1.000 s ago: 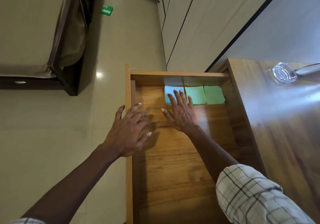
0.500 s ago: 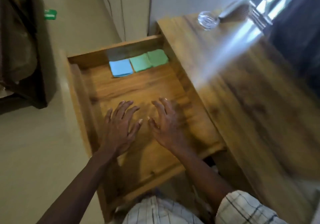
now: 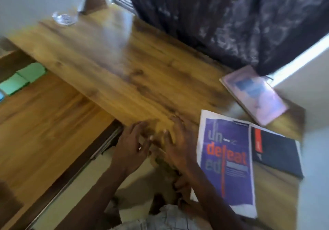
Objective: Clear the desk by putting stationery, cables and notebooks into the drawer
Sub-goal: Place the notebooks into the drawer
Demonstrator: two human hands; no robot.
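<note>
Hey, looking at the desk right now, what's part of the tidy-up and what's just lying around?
For the job: purple book, black notebook, pink book, open drawer, both empty hands: left, right.

Lying about: glass, curtain, green pads already in the drawer.

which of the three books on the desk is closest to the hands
The purple-covered book with orange lettering: it lies right beside the right hand. The dark notebook lies beyond it, and the pink book sits farther back near the curtain.
</note>
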